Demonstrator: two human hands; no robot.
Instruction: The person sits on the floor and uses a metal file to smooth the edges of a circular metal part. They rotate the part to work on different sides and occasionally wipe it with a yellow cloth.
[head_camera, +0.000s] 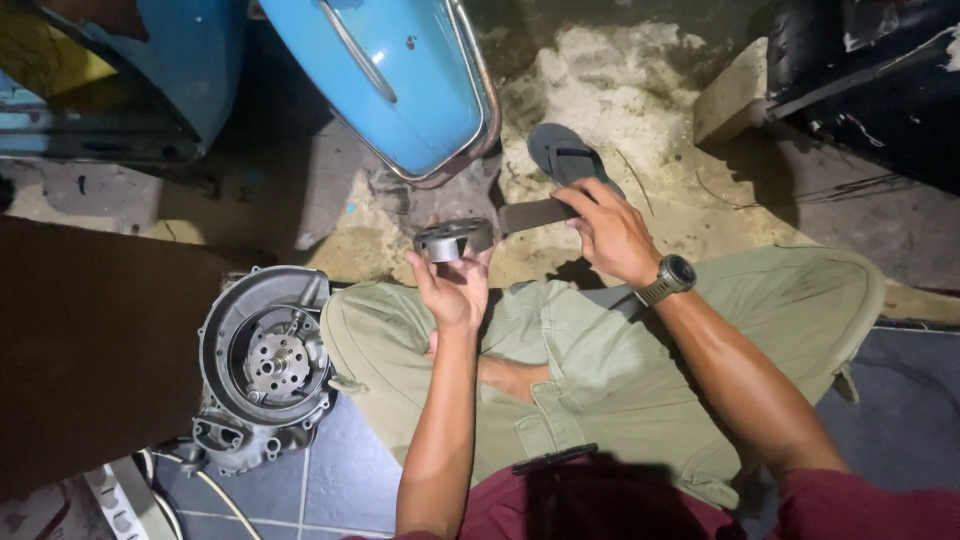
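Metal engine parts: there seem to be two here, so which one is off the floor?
The small round metal part, pinched in the left hand. The big engine casing lies on the tiled floor beside the knee.

Seated person, viewed from above. Left hand grips a round grey metal part; right hand holds a flat strip against it. Engine casing lies left, blue scooter panel above.

Olive cargo trousers, maroon shirt (wristwatch, right wrist)
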